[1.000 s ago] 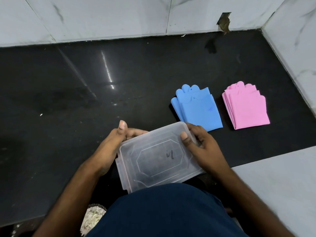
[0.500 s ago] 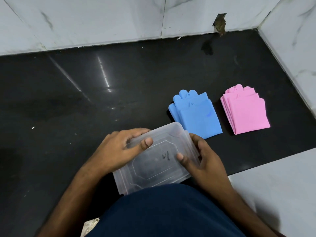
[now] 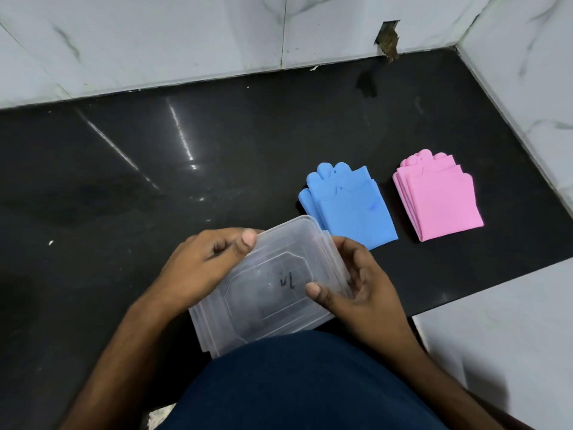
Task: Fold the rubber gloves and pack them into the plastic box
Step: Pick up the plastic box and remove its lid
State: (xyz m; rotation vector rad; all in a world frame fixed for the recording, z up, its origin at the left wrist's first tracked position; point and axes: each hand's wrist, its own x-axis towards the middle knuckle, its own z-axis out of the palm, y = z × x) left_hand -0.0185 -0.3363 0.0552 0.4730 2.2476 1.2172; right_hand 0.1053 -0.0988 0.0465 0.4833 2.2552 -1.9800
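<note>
- Left hand [image 3: 198, 268]: fingers curled over the far-left corner of the translucent rectangular plastic box [image 3: 266, 287], thumb tip pressed on the lid edge near that corner. Gripping.
- Right hand [image 3: 362, 293]: thumb laid on the lid's right part, fingers curled round the box's right edge. Gripping too.
- Box held between both hands, near edge close to the person's dark blue clothing [image 3: 310, 383]. Lid on, tilted. A small dark handwritten mark shows on the lid's raised centre panel. Through the cloudy plastic no contents can be made out; cannot tell whether anything lies inside.
- Folded blue rubber gloves [image 3: 350, 209]: flat on the glossy black stone counter [image 3: 155, 181], just beyond the box's far-right corner, fingertips pointing far. Near the right hand's fingers, apart from them.
- Folded pink rubber gloves [image 3: 440, 203]: right of the blue stack, a strip of counter between them, well apart from both hands.
- White marble walls [image 3: 186, 41] bound the counter far and right; a lighter surface sits near right.
</note>
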